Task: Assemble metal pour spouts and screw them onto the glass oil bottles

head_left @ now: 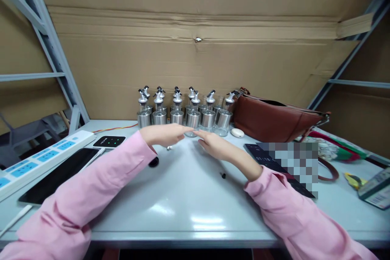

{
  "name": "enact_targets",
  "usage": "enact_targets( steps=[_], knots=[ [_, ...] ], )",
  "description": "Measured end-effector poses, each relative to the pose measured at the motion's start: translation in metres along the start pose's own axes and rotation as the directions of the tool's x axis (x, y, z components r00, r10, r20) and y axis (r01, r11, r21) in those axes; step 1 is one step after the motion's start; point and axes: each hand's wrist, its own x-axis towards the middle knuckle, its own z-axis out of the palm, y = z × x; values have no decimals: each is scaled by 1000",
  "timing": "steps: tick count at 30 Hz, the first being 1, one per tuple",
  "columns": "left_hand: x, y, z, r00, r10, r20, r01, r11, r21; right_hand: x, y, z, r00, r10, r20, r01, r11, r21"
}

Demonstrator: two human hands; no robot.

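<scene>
Both hands hover over the grey-white table in front of the bottles, their fingertips meeting or nearly so. My left hand is flat with its fingers stretched out and holds nothing. My right hand is likewise extended, palm down and without anything in it. Just behind them stand several glass and steel oil bottles with pour spouts, upright in rows. A small silver piece lies under my left hand. Beside the left sleeve is a round black object, partly hidden. A tiny black piece lies below my right wrist.
On the left are a white power strip, a dark tablet and a black device with green lights. To the right are a brown bag, a white case, a phone with a timer and a box.
</scene>
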Motion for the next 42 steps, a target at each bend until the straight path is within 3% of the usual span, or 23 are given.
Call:
enact_targets(
  steps=[1, 3, 5, 6, 8, 10, 12, 15, 18, 20, 24, 26, 28, 32, 36, 39, 42],
  knots=[
    [-7, 3, -14, 994, -66, 89, 60, 996, 65, -2, -2, -6, 999, 28, -16, -28, 1000, 1],
    [-17, 3, -32, 972, -204, 118, 186, 971, 151, -5, -4, -17, 996, 78, -33, -78, 997, 0],
    [-23, -2, -37, 923, -349, 165, 316, 928, 195, -7, -5, -24, 993, 104, -47, -104, 995, 1],
    [-23, -6, -34, 879, -422, 222, 380, 901, 209, -8, -5, -27, 992, 108, -58, -108, 994, 5],
    [-19, -14, -24, 750, -529, 396, 483, 848, 217, -9, -6, -30, 991, 105, -83, -104, 994, 19],
    [-14, -19, -13, 628, -549, 552, 544, 817, 194, -10, -6, -31, 990, 100, -101, -97, 995, 35],
    [-10, -17, -8, 590, -541, 600, 571, 804, 164, -10, -6, -31, 990, 93, -109, -88, 995, 48],
    [-9, -1, -10, 674, -504, 541, 495, 851, 177, -10, -6, -31, 990, 84, -115, -76, 995, 72],
    [-8, 20, -11, 797, -386, 464, 303, 921, 245, -9, -7, -31, 991, 76, -112, -68, 995, 80],
    [-6, 28, -7, 858, -291, 424, 197, 947, 253, -9, -7, -31, 991, 76, -109, -68, 995, 73],
    [2, 23, 8, 963, -100, 252, 51, 980, 194, -9, -7, -32, 991, 78, -105, -70, 995, 74],
    [5, 11, 11, 981, -70, 181, 45, 990, 137, -9, -7, -32, 992, 71, -104, -63, 995, 79],
    [6, -2, 12, 975, -111, 191, 89, 989, 120, -9, -7, -32, 992, 69, -102, -61, 995, 81],
    [4, -24, 12, 938, -251, 241, 175, 939, 295, -10, -7, -31, 991, 77, -106, -69, 995, 75],
    [6, -30, 12, 947, -220, 236, 143, 942, 303, -9, -7, -30, 992, 76, -103, -68, 995, 75],
    [9, -23, 8, 977, -136, 165, 120, 987, 105, -9, -7, -30, 991, 71, -116, -62, 995, 83],
    [11, -16, 7, 989, -107, 103, 131, 958, -257, -10, -4, -31, 991, 82, -107, -75, 995, 65]
  ],
)
